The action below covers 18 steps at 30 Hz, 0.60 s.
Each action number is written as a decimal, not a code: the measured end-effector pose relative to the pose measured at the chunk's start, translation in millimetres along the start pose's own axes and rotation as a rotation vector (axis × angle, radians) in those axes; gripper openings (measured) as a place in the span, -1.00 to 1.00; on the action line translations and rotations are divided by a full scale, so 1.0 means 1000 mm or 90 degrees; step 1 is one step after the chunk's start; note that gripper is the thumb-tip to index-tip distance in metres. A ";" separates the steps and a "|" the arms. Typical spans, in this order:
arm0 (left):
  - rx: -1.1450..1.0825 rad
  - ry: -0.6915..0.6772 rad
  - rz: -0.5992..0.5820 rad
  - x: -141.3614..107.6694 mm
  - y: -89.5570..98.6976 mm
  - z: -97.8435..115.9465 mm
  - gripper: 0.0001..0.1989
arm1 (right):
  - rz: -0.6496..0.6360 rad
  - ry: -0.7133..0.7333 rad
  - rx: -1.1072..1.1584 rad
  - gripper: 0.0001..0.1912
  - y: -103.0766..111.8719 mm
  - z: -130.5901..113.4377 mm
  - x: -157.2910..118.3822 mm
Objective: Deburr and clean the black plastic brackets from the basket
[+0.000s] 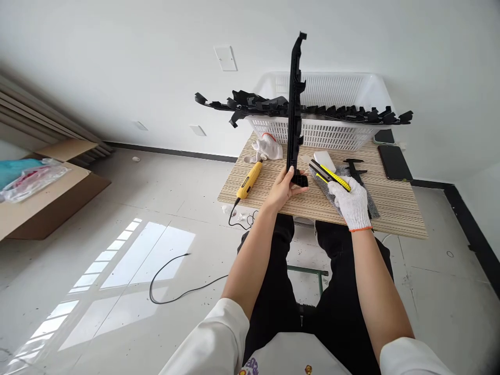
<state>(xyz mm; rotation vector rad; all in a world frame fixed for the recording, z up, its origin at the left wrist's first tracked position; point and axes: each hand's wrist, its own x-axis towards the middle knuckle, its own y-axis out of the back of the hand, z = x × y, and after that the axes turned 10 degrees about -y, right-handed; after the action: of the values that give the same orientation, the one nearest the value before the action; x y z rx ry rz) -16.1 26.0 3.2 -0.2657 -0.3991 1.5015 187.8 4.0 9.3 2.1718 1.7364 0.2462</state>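
My bare left hand (281, 190) grips the lower end of a long black plastic trim strip (294, 109), which stands nearly upright with small clips along its side. In my right hand (350, 203), covered by a white knitted glove with an orange cuff, is a yellow and black utility knife (335, 177). The knife points toward the strip's lower end, apart from it. Beneath the right hand lies a grey cloth (327, 188), with a black caliper (354, 169) at its far side. A yellow corded hand tool (250, 180) rests left of my left hand.
Several similar black strips (351, 114) lie across a white plastic basket (332, 136) behind the wooden table (402, 213). A white glove (269, 147), a small white object (324, 160) and a black tablet-like device (394, 162) are also there. A cable (172, 302) trails over the floor.
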 end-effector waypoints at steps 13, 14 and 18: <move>-0.032 -0.069 -0.013 -0.007 0.012 0.014 -0.66 | -0.103 -0.075 0.117 -0.56 0.011 -0.006 -0.007; -0.036 -0.070 -0.013 -0.007 0.013 0.014 -0.66 | -0.094 -0.073 0.124 -0.55 0.011 -0.006 -0.007; -0.014 -0.071 -0.007 -0.006 0.014 0.012 -0.67 | -0.157 -0.057 0.096 -0.53 0.010 -0.004 -0.006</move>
<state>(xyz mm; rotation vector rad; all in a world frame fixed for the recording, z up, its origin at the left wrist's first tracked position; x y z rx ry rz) -34.1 20.1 7.5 -0.1974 -0.5045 1.5058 194.3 -2.9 17.5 2.0050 2.0037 -0.0438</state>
